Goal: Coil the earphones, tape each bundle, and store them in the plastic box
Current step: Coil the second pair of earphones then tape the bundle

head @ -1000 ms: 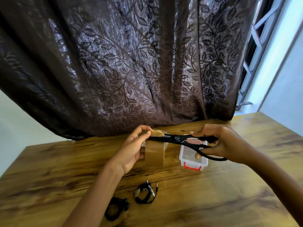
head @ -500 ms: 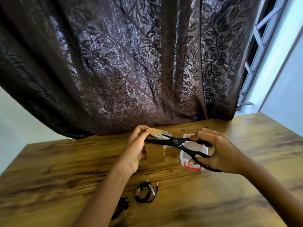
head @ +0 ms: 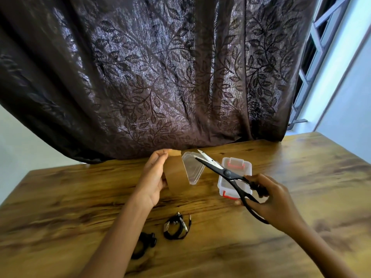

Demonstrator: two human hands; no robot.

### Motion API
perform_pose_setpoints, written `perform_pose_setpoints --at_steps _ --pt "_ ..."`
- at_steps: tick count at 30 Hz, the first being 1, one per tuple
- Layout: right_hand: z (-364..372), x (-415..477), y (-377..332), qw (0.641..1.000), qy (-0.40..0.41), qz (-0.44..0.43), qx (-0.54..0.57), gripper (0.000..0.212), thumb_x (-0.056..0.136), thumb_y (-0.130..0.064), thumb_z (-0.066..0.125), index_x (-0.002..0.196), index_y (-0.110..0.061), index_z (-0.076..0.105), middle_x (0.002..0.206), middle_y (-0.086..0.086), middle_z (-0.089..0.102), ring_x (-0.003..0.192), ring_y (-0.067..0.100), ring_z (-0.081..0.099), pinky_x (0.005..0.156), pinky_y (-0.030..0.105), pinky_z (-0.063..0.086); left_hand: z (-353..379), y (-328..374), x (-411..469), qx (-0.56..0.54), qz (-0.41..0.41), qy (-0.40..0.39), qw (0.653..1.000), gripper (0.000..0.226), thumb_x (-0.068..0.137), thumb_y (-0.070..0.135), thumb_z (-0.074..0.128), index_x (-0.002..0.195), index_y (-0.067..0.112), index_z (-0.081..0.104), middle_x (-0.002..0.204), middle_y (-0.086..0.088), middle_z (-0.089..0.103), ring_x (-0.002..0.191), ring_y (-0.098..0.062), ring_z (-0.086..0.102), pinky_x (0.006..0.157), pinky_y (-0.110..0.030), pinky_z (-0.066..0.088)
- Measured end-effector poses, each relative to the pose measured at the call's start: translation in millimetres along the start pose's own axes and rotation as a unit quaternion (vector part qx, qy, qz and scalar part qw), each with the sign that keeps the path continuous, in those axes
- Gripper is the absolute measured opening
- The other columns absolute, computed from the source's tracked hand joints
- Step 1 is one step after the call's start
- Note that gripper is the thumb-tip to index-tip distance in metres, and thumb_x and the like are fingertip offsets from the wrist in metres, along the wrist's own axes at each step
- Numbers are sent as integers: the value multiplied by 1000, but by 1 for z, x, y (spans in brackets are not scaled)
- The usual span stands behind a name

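Observation:
My left hand (head: 153, 177) grips a roll of brown tape (head: 177, 176) above the table, thumb and fingers pinching the loose tape end at the top. My right hand (head: 269, 201) holds black scissors (head: 224, 172) by the handles, blades parted and pointing up-left, apart from the tape. A clear plastic box (head: 223, 185) with red clasps stands open behind the scissors; its clear lid (head: 193, 169) lies just left of it. A coiled black earphone bundle (head: 176, 226) lies on the table near me, and a second black bundle (head: 145, 243) is partly hidden by my left forearm.
The wooden table (head: 301, 187) extends to both sides. A dark leaf-patterned curtain (head: 160, 77) hangs along its far edge, with a window frame (head: 313, 47) at the upper right.
The scissors have pulled away from the tape to the right and their blades now stand parted. My right hand moved down and right. My left hand still holds the roll.

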State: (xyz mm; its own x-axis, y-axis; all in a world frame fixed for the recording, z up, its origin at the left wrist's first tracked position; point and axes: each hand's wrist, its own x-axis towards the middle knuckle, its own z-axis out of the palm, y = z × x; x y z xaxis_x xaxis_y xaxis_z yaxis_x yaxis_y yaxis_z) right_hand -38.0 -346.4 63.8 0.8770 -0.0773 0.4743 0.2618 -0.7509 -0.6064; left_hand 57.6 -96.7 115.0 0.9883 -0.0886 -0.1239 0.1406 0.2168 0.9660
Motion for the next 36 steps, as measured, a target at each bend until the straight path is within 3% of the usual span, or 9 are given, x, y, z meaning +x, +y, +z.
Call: perform_pose_setpoints --at_steps 2,5,9,15,23,29,33,36 --pt "12 -12 14 998 12 63 -21 39 59 -14 86 84 -32 63 68 -17 55 60 6 53 50 18 41 0 -2 -1 -2 -5 1 1000 17 96 30 43 90 30 58 100 3 63 88 -13 57 61 -29 47" --pt "28 -29 28 990 18 130 -46 31 57 -19 88 83 -19 71 62 -18 54 55 8 54 52 31 47 0 -6 -2 -3 -14 -4 1000 18 95 34 43 89 31 60 97 4 63 87 -12 58 65 -30 47" --pt "43 -51 40 982 -34 170 -77 39 57 -29 87 91 -19 73 75 -8 67 67 15 62 57 28 45 2 -12 -4 -8 -26 -7 1000 19 95 35 45 86 28 61 94 4 64 86 -11 59 66 -29 47" --pt "57 -68 42 950 -86 253 -162 27 72 -40 71 89 -21 62 87 -3 69 81 21 64 58 28 37 4 -24 -8 0 -52 -6 999 14 93 31 50 82 27 58 96 2 63 86 -14 59 68 -31 47" --pt "59 -72 47 947 -49 265 -177 18 75 -33 71 87 -20 67 86 2 66 75 22 58 57 27 35 8 -39 -17 13 -76 -12 997 13 92 26 51 82 25 59 85 3 67 80 -12 60 61 -30 46" --pt "60 -74 53 948 -46 265 -168 20 74 -30 73 93 -21 73 92 -2 66 78 22 62 58 25 40 9 -45 -22 29 -88 -20 996 14 92 21 51 86 25 64 99 -1 68 92 -16 60 73 -35 48" --pt "60 -73 52 951 -69 257 -159 23 79 -24 69 102 -20 71 100 -4 63 87 16 58 62 24 44 10 -47 -24 38 -88 -24 995 14 93 21 51 91 25 64 101 -2 68 93 -16 61 68 -32 49" --pt "63 -68 44 966 -22 218 -135 20 78 -16 69 97 -17 72 95 -4 62 89 16 58 63 22 41 12 -50 -24 41 -89 -28 995 13 92 21 52 91 24 65 101 -1 69 92 -15 62 69 -33 51"
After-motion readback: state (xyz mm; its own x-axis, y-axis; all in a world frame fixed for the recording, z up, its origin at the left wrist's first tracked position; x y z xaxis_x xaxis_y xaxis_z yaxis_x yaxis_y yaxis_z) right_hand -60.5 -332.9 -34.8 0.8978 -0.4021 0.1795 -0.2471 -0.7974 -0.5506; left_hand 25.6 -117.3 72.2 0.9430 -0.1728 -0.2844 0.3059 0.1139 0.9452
